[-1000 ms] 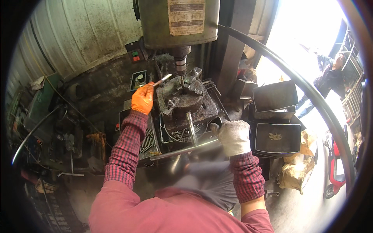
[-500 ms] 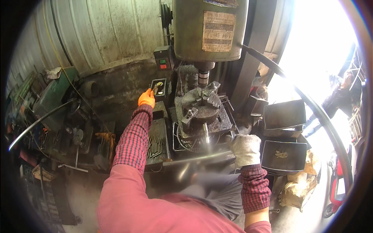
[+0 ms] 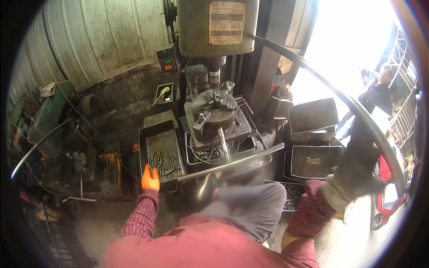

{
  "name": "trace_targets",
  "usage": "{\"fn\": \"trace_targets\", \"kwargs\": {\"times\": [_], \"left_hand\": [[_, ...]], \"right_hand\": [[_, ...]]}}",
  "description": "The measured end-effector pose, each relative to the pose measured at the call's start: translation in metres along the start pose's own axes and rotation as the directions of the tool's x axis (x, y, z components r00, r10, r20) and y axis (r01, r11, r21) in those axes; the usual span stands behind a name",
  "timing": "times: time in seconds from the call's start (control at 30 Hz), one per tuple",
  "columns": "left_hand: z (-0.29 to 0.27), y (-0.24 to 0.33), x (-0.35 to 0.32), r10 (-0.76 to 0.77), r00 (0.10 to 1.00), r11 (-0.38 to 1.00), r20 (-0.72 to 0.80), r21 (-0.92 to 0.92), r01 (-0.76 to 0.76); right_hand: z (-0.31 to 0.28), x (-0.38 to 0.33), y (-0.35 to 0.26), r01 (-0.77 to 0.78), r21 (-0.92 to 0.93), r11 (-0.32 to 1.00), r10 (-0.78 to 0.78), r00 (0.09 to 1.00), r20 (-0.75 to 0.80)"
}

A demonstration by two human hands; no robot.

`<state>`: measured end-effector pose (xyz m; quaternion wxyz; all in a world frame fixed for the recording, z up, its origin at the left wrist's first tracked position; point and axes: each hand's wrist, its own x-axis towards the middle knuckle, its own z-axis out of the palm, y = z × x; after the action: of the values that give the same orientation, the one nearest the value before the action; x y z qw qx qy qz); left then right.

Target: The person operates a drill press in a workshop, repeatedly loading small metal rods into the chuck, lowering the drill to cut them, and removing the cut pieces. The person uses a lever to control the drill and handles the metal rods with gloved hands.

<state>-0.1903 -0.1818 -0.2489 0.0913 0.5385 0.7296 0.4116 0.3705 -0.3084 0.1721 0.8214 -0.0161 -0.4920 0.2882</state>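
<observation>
Head view: left hand [image 3: 150, 180], orange-gloved, fingers spread, holding nothing, rests at the near edge of the metal tray [image 3: 144, 147] of small rods [image 3: 164, 160]. Right hand [image 3: 357, 169], grey-gloved, wraps the curved lever [image 3: 313, 76] beside the drill press [image 3: 217, 27].

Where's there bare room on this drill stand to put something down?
The flat grey plate between the small bin and the tray of rods looks bare. The chuck table and the wire basket beneath are crowded.
</observation>
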Motion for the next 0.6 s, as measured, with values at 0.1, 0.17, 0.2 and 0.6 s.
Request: {"fn": "trace_targets", "kwargs": {"times": [0.1,0.17,0.2,0.6], "left_hand": [[-0.004,-0.032,-0.065,-0.114,0.993,0.991,0.026,0.077,0.111],[0.000,-0.042,-0.096,-0.220,0.973,0.968,0.076,0.139,0.208],[0.001,-0.045,-0.106,-0.253,0.960,0.963,0.117,0.120,0.240],[-0.009,-0.063,-0.137,-0.230,0.960,0.960,0.160,0.197,0.198]], "right_hand": [[0.015,0.016,-0.060,0.143,-0.075,0.987,-0.116,0.951,0.286],[0.018,0.021,-0.071,0.040,0.007,0.999,-0.039,0.910,0.414],[0.018,0.020,-0.069,0.009,0.076,0.997,-0.041,0.906,0.422],[0.034,-0.024,-0.048,-0.322,0.322,-0.890,-0.074,0.799,0.596]]}}
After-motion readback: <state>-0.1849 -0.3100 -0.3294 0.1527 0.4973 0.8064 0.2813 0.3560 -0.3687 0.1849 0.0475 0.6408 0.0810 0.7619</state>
